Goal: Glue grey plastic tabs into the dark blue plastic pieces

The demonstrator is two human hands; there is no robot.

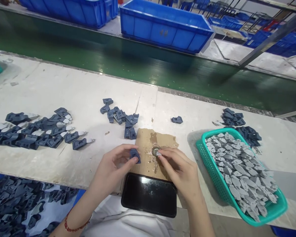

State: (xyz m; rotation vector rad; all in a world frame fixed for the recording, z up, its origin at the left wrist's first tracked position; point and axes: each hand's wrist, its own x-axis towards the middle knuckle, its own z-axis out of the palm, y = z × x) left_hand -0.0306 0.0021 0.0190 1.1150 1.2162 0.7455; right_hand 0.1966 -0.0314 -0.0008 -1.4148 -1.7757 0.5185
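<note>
The left hand (117,163) pinches a blue piece (134,154) between its fingers. At three o'clock from it, the right hand (181,166) pinches a small gray piece (159,153) by a round thing (154,150) on cardboard (142,146). A phone (149,195) lies at the cardboard's six o'clock.

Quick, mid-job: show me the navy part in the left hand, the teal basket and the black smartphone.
Navy part (135,153): head view, on its upper face, above the thumb.
Teal basket (213,174): head view, on its perforated left-side wall.
Black smartphone (149,195): head view, mid-screen.
</note>
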